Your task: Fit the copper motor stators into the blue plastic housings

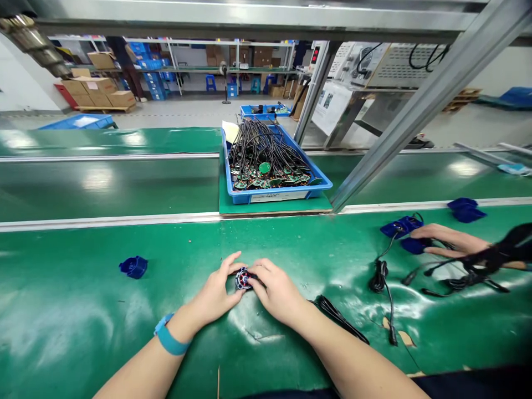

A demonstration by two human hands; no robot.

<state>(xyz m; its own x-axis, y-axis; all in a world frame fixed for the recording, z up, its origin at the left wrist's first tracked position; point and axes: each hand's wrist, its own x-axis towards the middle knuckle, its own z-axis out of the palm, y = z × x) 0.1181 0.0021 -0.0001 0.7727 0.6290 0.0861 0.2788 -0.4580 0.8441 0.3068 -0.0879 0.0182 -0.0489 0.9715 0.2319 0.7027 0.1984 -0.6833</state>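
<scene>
A small round blue housing (242,279) with red and dark parts inside sits between my hands, low over the green mat. My left hand (216,291) curves around its left side, thumb below and fingers above. From the right, my right hand (277,291) pinches at the same housing, its thumb at the open face; what lies under those fingertips is partly hidden. A coiled black cable (341,320) lies beside my right forearm and passes out of sight beneath it. Another blue housing (134,267) rests apart on the mat, left of my left hand.
A blue tray (282,195) of wired green circuit boards stands ahead, beside a slanted metal post (399,119). At right, another person's hand (453,239) touches a blue part, near black cables (379,276) and more blue housings (466,210). A metal beam crosses above.
</scene>
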